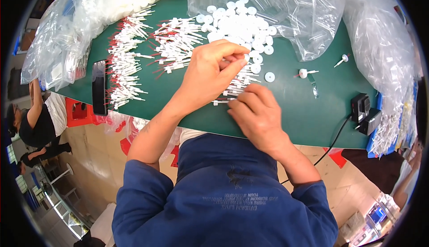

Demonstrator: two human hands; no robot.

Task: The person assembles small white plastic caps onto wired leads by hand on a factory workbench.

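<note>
My left hand [213,70] is above the near side of a heap of white round discs [241,26], thumb and forefinger pinched together. What sits between these fingertips is too small and hidden to make out. Lower and to the right, my right hand [261,115] rests with curled fingers at the near end of a row of thin white stick-like pieces [241,79]. Its fingertips are pressed together by the pieces, and what they hold is hidden. One loose disc [269,77] lies right of the row.
More white pieces with red wires lie in two rows, a long one [127,64] and a shorter one [176,41]. A black phone [99,87] lies at the left edge. Plastic bags [308,14] cover the back. Black adapters [361,108] and two disc-topped pieces [304,73] are at right.
</note>
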